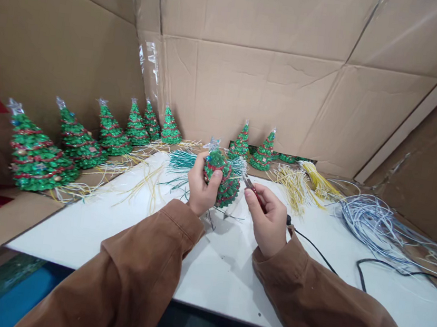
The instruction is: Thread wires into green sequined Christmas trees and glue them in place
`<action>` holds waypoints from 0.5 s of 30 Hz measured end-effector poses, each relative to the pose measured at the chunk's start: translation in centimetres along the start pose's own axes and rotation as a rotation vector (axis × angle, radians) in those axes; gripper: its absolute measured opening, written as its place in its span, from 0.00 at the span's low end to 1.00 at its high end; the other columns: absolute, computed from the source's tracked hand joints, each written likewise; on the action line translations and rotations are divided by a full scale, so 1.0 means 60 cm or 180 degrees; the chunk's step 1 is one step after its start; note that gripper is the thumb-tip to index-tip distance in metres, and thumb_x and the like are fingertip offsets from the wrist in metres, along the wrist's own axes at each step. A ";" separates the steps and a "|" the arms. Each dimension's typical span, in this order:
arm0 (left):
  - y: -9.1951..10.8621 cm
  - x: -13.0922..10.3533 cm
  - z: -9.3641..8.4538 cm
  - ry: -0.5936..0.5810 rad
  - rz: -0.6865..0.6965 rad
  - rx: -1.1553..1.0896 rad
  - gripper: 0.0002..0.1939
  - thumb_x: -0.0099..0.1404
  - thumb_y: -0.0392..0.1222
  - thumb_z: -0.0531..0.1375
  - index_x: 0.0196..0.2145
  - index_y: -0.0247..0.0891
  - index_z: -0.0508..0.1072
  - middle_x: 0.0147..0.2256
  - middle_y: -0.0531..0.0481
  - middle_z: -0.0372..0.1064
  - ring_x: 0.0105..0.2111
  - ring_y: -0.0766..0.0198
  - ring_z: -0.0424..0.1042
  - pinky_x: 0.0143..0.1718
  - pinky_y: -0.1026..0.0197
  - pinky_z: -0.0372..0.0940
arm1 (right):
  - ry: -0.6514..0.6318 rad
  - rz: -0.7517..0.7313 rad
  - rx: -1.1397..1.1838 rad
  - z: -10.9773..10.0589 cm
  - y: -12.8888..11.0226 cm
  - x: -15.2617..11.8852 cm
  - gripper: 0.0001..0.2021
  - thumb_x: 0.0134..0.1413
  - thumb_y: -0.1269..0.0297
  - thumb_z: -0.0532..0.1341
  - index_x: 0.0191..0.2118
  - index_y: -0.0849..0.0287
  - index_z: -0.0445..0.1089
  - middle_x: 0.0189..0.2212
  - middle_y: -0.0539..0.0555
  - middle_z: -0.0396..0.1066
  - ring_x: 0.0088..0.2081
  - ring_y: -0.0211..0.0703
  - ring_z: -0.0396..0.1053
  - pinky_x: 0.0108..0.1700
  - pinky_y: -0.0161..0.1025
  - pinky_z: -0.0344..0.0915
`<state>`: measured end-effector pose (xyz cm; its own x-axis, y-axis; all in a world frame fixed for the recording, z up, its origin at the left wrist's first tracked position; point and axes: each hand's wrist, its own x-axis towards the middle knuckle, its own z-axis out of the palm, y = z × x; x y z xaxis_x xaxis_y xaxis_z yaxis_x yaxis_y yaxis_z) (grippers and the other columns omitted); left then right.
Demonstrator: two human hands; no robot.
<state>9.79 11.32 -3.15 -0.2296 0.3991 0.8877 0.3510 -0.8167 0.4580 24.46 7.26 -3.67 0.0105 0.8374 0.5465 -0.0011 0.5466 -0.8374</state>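
My left hand (202,188) is wrapped round a small green Christmas tree (228,190) with a red garland and a clear star on top, raised over the white board. In my right hand (267,215) are red-handled pliers (248,182), their jaws close to the tree's right side. A thin pale strand runs from the tree toward the jaws; whether they grip it I cannot tell. Green wires (182,163) lie spread on the board behind my left hand. My fingers hide part of the tree and most of the plier handles.
Several finished-looking trees (36,157) line the left and back. Yellow and white wire bundles (293,188) lie at the back right, beside a coil of bluish-white wire (371,219). A black cable (362,271) crosses the white board (227,286). Cardboard walls (251,93) enclose the space.
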 end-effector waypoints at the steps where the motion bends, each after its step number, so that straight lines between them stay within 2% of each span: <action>1: 0.000 0.000 0.000 0.0005 0.0020 -0.0016 0.16 0.63 0.52 0.53 0.42 0.37 0.66 0.34 0.48 0.68 0.32 0.62 0.67 0.37 0.57 0.63 | 0.0010 -0.0007 -0.0006 0.000 0.000 0.000 0.14 0.52 0.54 0.60 0.37 0.60 0.71 0.25 0.50 0.68 0.27 0.37 0.64 0.27 0.34 0.62; 15: 0.000 -0.001 0.000 -0.0015 -0.0030 0.0001 0.17 0.63 0.54 0.52 0.41 0.38 0.66 0.34 0.48 0.68 0.31 0.62 0.67 0.37 0.56 0.64 | 0.0024 0.0070 0.0049 0.001 0.000 0.000 0.13 0.52 0.55 0.60 0.36 0.60 0.71 0.24 0.50 0.66 0.25 0.36 0.61 0.25 0.33 0.59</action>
<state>9.82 11.27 -3.20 -0.2286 0.4087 0.8836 0.3492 -0.8128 0.4663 24.39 7.27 -3.66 0.0177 0.8492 0.5278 -0.0169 0.5280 -0.8491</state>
